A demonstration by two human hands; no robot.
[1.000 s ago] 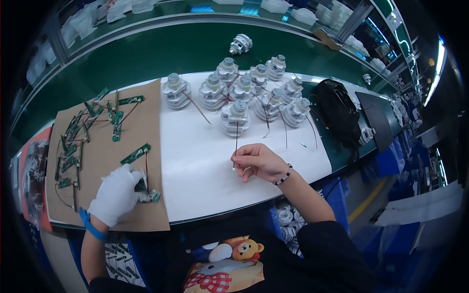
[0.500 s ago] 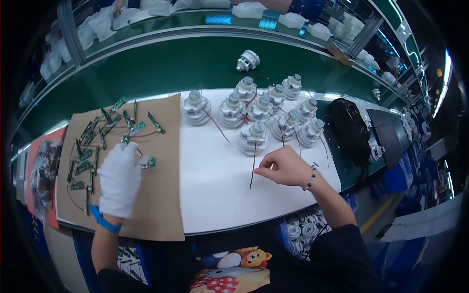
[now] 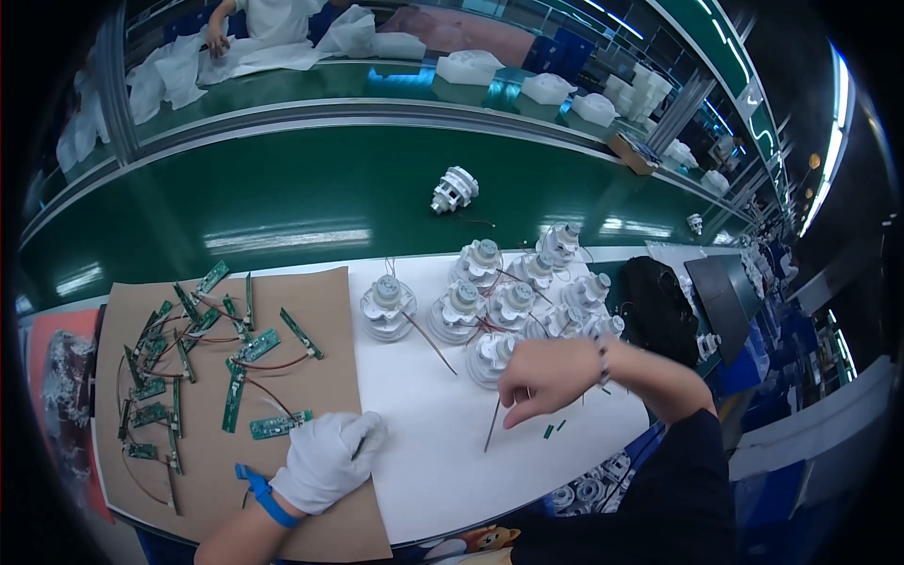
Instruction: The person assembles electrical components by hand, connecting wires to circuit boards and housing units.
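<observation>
My left hand [image 3: 330,461], in a white glove, rests where the brown board [image 3: 330,527] meets the white sheet [image 3: 433,490]. Its fingers are curled closed, and whatever they hold is hidden. My bare right hand [image 3: 556,372] is bent down with fingertips close together beside a dark wire [image 3: 492,428]. That wire hangs from the nearest white motor unit [image 3: 488,360], which the hand partly covers. What lies in the pinch is too small to make out. Two short green pieces [image 3: 549,431] lie below the right hand. A green circuit board [image 3: 273,426] with a wire sits beside the glove.
Several circuit boards [image 3: 231,395] with wires lie across the brown board. More motor units [image 3: 386,306] stand on the white sheet. One motor unit [image 3: 456,190] lies on the green bench [image 3: 311,188]. A black bag [image 3: 654,306] is at the right; a person's hand [image 3: 217,42] shows beyond.
My left hand has moved right and nearer me, away from the circuit boards to the brown board's edge. My right hand stays by the wire, turned further down. The whole view has shifted.
</observation>
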